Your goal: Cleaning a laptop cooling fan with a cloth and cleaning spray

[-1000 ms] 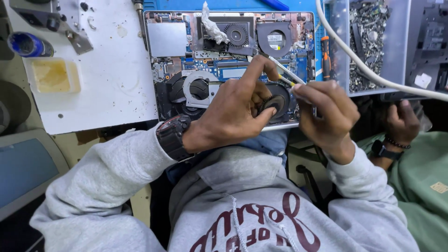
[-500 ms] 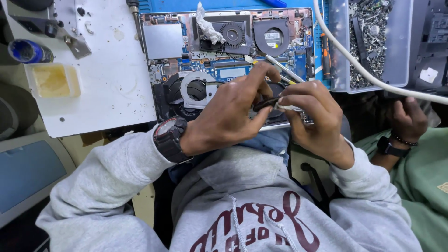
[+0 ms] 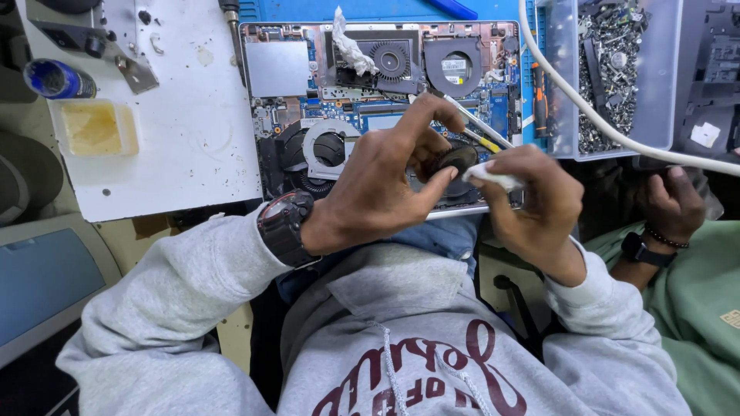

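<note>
At centre frame the left hand point(image 3: 385, 181) holds a small black fan point(image 3: 456, 160) in a narrow grip, thumb and fingers pinched on its rim, just above the opened laptop point(image 3: 308, 77) that fills the upper middle. The right hand point(image 3: 532, 204), right of centre, has its grip closed on a white wipe point(image 3: 493, 176) pressed against the fan. A clear bin of screws point(image 3: 617, 77) sits at upper right. Another person's hand point(image 3: 674, 202) rests at the right edge.
</note>
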